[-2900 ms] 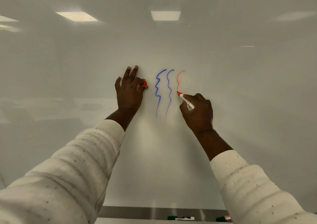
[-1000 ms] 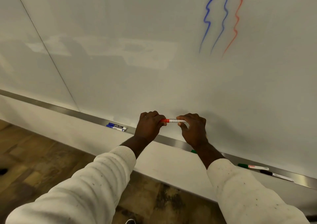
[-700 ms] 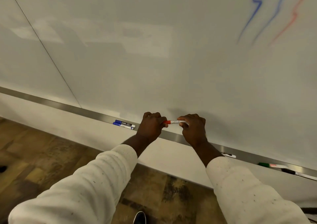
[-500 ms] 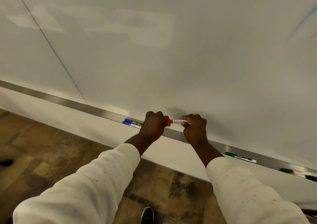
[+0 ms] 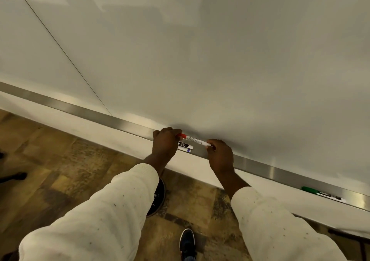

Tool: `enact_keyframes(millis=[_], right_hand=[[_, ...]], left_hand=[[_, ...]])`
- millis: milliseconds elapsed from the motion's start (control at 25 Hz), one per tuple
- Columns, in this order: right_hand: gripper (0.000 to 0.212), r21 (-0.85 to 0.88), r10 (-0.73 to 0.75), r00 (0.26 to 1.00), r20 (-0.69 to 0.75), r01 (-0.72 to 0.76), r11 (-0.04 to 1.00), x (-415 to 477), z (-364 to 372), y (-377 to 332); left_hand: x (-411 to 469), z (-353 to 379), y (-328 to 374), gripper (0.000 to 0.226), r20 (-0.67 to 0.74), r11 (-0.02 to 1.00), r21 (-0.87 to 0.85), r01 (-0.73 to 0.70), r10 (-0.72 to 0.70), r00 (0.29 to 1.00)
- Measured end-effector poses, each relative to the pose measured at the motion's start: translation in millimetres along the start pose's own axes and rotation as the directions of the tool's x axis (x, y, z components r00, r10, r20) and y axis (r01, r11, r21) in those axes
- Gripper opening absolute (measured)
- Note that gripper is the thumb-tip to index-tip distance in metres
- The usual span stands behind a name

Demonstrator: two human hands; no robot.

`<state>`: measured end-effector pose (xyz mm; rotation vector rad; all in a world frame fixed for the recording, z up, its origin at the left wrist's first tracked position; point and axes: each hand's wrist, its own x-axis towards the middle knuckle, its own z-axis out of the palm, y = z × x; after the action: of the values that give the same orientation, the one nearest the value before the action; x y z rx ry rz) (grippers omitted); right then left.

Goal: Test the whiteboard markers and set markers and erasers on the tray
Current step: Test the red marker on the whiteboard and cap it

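Head view has the red marker (image 5: 193,139) just above the metal tray (image 5: 80,108), long axis along it, red cap toward the left hand (image 5: 165,143), which curls round that end, while the right hand (image 5: 219,154) pinches the other (two other markers (image 5: 185,145) lie beneath it, a green marker (image 5: 320,193) well right).

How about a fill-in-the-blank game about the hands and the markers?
1. The left hand and right hand grip the held marker, whose cap is ____.
2. The cap end of the held marker sits in the ____ hand.
3. Far right on the tray, the lone marker has a ____ cap.

Missing words: red; left; green.
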<state>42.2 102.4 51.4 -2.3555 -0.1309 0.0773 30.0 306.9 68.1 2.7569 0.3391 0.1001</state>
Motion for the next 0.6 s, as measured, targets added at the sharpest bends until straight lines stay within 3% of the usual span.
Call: enact_keyframes(millis=[240,600], right_hand=[[0.023,0.069,0.186,0.982,0.018,-0.187,0.980,20.9,50.4,-14.8],[0.023,-0.014,0.199,0.976,0.088,-0.198,0.980,30.9,74.0,-9.6]], left_hand=[[16.5,18.5,-31.0,0.038,0.124,0.984,0.042,0.171,-0.174,0.977],[26.6,23.3,-44.6,0.042,0.238,0.976,0.003,0.216,-0.211,0.948]])
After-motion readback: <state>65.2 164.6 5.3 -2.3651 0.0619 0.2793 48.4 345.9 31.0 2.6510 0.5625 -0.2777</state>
